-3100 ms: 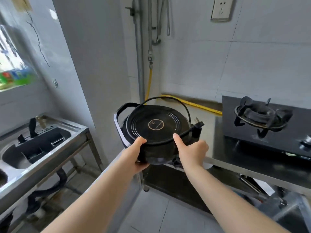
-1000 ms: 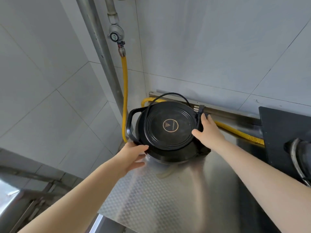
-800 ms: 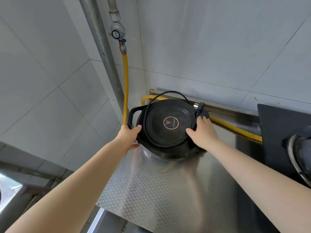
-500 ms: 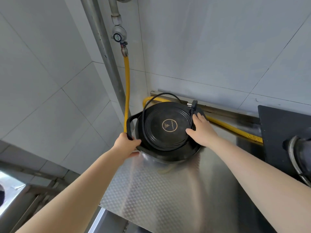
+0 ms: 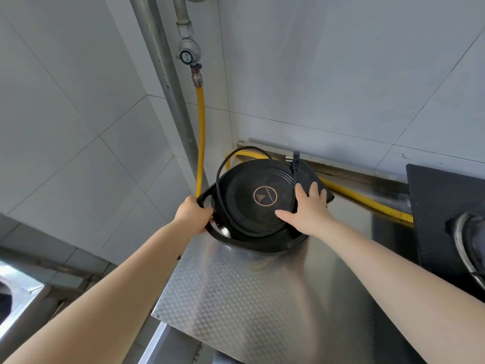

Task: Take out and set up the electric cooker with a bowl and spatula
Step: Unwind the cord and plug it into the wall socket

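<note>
The black round electric cooker (image 5: 258,206) stands on the steel counter (image 5: 252,298) near the back wall, its dark top plate bearing a gold ring mark. Its black power cord (image 5: 223,174) loops over the top, with the plug at the back right. My left hand (image 5: 193,215) is closed around the cooker's black handle on the left side. My right hand (image 5: 305,210) lies flat with fingers spread on the right part of the top plate. No bowl or spatula is in view.
A yellow gas hose (image 5: 200,137) drops from a valve (image 5: 186,56) beside a steel pipe and runs along the wall behind the cooker. A black gas stove (image 5: 446,211) sits at the right. A steel sink edge (image 5: 15,306) shows at lower left.
The cooker went from being carried in both hands to standing on the counter. My left hand has shifted onto the side handle, and the cooker has turned slightly since half a second ago.
</note>
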